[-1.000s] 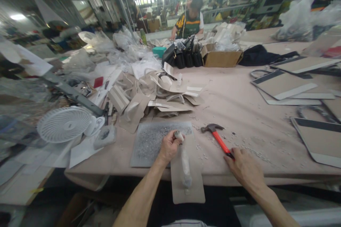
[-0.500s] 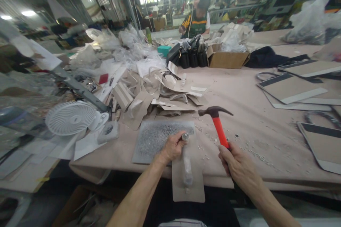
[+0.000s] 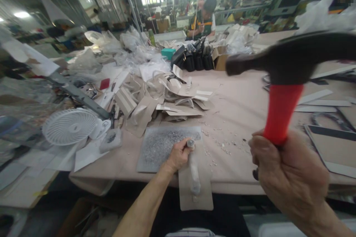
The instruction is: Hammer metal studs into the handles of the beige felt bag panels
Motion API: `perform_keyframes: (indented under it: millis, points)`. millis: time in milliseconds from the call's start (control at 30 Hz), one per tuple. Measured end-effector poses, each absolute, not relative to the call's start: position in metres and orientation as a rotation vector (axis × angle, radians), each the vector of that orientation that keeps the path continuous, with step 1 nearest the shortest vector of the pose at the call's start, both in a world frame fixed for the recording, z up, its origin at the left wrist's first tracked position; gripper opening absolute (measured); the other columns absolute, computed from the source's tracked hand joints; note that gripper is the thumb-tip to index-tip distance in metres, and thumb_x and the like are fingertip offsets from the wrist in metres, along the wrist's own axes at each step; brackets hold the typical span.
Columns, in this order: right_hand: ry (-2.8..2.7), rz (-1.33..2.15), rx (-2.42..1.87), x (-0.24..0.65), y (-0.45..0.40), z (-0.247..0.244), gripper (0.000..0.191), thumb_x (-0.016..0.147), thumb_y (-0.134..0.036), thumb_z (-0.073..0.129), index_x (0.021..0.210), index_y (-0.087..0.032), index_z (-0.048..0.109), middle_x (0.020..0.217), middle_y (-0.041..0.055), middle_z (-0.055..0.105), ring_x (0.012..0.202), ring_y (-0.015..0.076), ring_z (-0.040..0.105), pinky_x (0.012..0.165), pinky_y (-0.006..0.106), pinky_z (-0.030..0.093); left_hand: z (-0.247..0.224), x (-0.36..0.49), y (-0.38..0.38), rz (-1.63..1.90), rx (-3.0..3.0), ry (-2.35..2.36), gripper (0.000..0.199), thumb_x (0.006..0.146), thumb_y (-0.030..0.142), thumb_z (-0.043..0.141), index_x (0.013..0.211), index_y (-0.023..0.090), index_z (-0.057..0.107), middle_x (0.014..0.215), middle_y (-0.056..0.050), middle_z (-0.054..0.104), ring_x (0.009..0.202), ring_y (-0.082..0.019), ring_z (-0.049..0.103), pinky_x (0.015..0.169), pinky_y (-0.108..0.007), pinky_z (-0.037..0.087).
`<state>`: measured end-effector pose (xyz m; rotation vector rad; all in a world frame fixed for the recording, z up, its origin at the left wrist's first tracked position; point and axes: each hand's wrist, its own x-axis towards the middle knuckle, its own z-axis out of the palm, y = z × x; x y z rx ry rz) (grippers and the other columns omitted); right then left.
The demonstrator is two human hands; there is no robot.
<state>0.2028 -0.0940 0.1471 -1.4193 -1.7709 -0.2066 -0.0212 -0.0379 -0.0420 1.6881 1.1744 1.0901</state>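
My left hand [image 3: 179,155] pinches a small round metal punch [image 3: 190,143] upright on the upper part of a beige panel [image 3: 201,177]. That panel has a plastic-wrapped handle [image 3: 194,174] and hangs over the table's front edge. Under its upper end lies a grey, pitted metal plate [image 3: 155,148]. Close to the camera at the right, my right hand [image 3: 292,177] is closed around a hammer [image 3: 283,114] with a red grip and black head, raised well above the table. The part beneath the punch is hidden.
Beige panels [image 3: 178,107] are piled behind the plate. A white fan [image 3: 72,126] lies left. Small metal bits are scattered right of the plate. More panels [image 3: 333,152] lie at far right. Black bags [image 3: 191,59] stand farther back, with a person [image 3: 203,24] behind them.
My right hand has raised the hammer up and toward the camera, so both look much larger. My left hand still holds the punch on the panel. The view has shifted slightly.
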Motion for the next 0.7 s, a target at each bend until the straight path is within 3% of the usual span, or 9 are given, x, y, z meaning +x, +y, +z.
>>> perform_keyframes:
  millis: [133,233,467,533,600,700]
  points:
    - [-2.139,-0.114,-1.351,0.204,-0.101,0.097,0.026,0.099,-0.030,0.036,0.076,-0.023,0.045,0.047,-0.0053,0.048,0.036,0.0102,0.040,0.043,0.025,0.022,-0.044,-0.021,-0.038,1.072,1.664,1.203,0.018,0.084,0.019,0.056,0.098,0.018,0.068,0.082,-0.001,0.067,0.076,-0.016,0.061,0.072,-0.025,0.048]
    - [-2.397,0.124,-1.554,0.219,-0.101,0.064,0.023,0.098,-0.029,0.035,0.081,-0.022,0.049,0.046,-0.0042,0.050,0.036,0.0114,0.040,0.045,0.027,0.015,-0.043,-0.020,-0.038,1.066,1.651,1.200,0.018,0.084,0.020,0.057,0.098,0.018,0.068,0.077,0.000,0.065,0.071,-0.015,0.059,0.067,-0.024,0.046]
    - [-2.277,0.420,-2.060,0.255,-0.084,0.031,0.025,0.098,-0.037,0.037,0.087,-0.021,0.053,0.058,0.0013,0.058,0.051,0.0175,0.053,0.053,0.028,0.026,-0.041,-0.020,-0.040,1.083,1.596,1.167,0.017,0.084,0.021,0.060,0.099,0.018,0.068,0.089,-0.003,0.071,0.081,-0.017,0.063,0.076,-0.026,0.049]
    - [-2.289,0.353,-2.134,0.257,-0.079,0.014,0.023,0.096,-0.034,0.040,0.092,-0.018,0.055,0.069,0.0064,0.064,0.058,0.0203,0.057,0.056,0.030,0.031,-0.041,-0.020,-0.039,1.086,1.565,1.166,0.017,0.083,0.022,0.061,0.098,0.018,0.068,0.089,-0.003,0.072,0.081,-0.017,0.064,0.074,-0.025,0.049]
    - [-2.304,0.126,-2.074,0.248,-0.078,0.001,0.023,0.093,-0.029,0.046,0.105,-0.015,0.058,0.094,0.0151,0.067,0.076,0.0255,0.062,0.065,0.034,0.040,-0.041,-0.021,-0.038,1.100,1.534,1.171,0.016,0.082,0.022,0.063,0.097,0.018,0.069,0.089,-0.003,0.072,0.080,-0.017,0.065,0.074,-0.025,0.050]
    - [-2.354,-0.018,-1.698,0.212,-0.088,-0.004,0.045,0.088,-0.021,0.050,0.133,-0.015,0.048,0.128,0.0192,0.056,0.104,0.0295,0.057,0.085,0.042,0.044,-0.041,-0.020,-0.037,1.135,1.468,1.176,0.019,0.077,0.021,0.067,0.095,0.018,0.070,0.088,-0.003,0.073,0.081,-0.017,0.067,0.075,-0.026,0.051]
